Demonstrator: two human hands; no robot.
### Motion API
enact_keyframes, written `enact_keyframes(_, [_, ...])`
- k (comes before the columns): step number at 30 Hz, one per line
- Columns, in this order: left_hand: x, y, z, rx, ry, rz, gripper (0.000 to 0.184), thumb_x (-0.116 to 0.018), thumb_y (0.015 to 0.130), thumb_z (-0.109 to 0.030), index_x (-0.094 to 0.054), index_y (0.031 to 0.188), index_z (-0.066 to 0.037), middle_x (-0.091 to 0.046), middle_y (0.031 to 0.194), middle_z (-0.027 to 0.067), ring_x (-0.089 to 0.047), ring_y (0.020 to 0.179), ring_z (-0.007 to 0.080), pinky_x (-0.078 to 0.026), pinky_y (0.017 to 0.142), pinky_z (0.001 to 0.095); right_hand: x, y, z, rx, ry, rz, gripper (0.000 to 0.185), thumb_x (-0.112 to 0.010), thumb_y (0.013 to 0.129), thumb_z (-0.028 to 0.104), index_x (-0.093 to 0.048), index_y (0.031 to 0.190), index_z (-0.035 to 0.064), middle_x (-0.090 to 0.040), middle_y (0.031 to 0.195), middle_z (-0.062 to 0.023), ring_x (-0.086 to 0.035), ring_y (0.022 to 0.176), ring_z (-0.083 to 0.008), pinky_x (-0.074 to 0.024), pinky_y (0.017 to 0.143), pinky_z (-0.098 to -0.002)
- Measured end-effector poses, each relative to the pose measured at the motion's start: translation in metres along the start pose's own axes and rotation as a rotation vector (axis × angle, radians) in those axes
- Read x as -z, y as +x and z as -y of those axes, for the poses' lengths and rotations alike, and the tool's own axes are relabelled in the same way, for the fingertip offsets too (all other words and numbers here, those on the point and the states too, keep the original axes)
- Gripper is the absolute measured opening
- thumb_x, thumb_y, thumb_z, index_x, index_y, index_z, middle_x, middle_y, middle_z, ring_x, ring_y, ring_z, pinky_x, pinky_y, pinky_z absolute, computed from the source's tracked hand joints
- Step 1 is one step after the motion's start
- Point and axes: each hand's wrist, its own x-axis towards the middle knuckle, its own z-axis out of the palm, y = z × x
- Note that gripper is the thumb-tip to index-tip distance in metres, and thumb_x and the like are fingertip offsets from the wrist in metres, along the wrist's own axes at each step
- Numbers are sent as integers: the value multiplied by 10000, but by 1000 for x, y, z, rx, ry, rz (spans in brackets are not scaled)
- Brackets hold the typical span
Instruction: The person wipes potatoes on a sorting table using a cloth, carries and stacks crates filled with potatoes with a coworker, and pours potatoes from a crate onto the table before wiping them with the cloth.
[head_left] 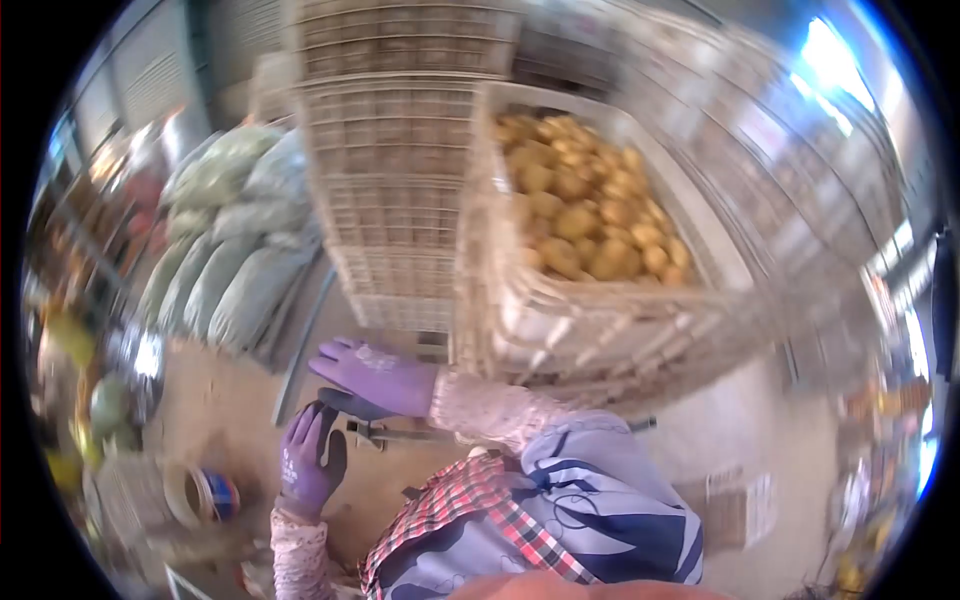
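Note:
Both of my hands wear purple gloves with dark palms. My left hand is raised at lower left, its fingers upright and its thumb apart. Just above it, my right hand reaches across from the right with fingers stretched out to the left. The fingertips of the left hand seem to meet the dark underside of the right. I see nothing held in either hand. Beyond my right arm stands a pale plastic crate filled with yellow-brown potatoes.
Tall stacks of slatted crates rise behind and right of the potatoes. Full pale sacks lie piled at left. A bucket lies near lower left. A metal frame bar stands beyond my hands. The edges are blurred.

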Motion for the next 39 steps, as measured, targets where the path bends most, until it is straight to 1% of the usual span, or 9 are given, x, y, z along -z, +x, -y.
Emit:
enact_keyframes(5, [-40,118,-49,-300,-355,-171,264,-518,793,-33,-555,1042,47,-595,1043,233,-591,935,429,-483,831,480,127,-132,22,106,-317,-675,319,-670,733,45,-595,1043,27,-571,1130,-144,-558,1065,-330,-473,882,-467])
enact_keyframes(7, [-55,159,-72,-407,-469,-334,280,-614,809,-165,-570,1015,20,-586,1086,230,-586,976,415,-472,834,502,157,-165,3,6,-694,-965,380,-716,720,128,-584,1056,13,-594,1095,-148,-563,1053,-360,-459,902,-503])
enact_keyframes(10, [-48,217,-117,-614,-304,-390,445,-722,738,-354,-590,984,-7,-585,1056,197,-583,991,379,-464,851,505,203,-222,-12,-339,-1012,-751,426,-757,708,231,-592,1041,22,-612,1032,-146,-578,1010,-372,-435,938,-530])
enact_keyframes(12, [-47,241,-141,-752,-108,-135,519,-708,744,-491,-620,990,-42,-596,1016,202,-596,979,328,-438,883,521,227,-247,-24,-397,-1083,-598,474,-781,673,316,-598,1012,40,-608,987,-135,-579,972,-361,-433,936,-523])
enact_keyframes(17, [-69,280,-134,-1063,-263,-228,217,-709,592,-135,-597,732,-12,-434,572,-4,-451,469,131,-384,435,266,258,-279,-63,-308,-1093,-555,461,-777,605,445,-575,817,89,-554,777,-81,-552,742,-307,-453,730,-443])
enact_keyframes(21, [-85,294,-126,-1203,-476,-422,197,-705,544,-24,-580,695,-7,-392,557,-20,-429,462,123,-334,409,262,261,-276,-73,-230,-1105,-591,309,-725,618,347,-545,700,109,-509,650,-54,-516,579,-268,-417,561,-390])
enact_keyframes(28, [-43,326,-116,-996,-576,-385,182,-741,659,-89,-570,662,-26,-463,577,5,-461,482,166,-368,452,290,292,-221,-48,-304,-1098,-553,238,-669,529,237,-560,701,114,-516,664,-62,-526,611,-264,-394,566,-380])
enact_keyframes(34, [-58,284,-67,-870,-816,-478,193,-694,665,7,-583,817,-35,-549,672,65,-536,634,227,-483,586,381,226,-201,1,-415,-1065,-472,231,-623,521,236,-541,688,99,-479,661,-44,-502,600,-236,-394,539,-346])
enact_keyframes(39, [-43,280,-54,-855,-754,-358,188,-661,662,30,-593,830,-21,-538,648,73,-539,605,244,-468,572,387,216,-176,12,-435,-1109,-602,459,-733,650,530,-513,633,128,-477,595,5,-494,522,-151,-373,479,-290])
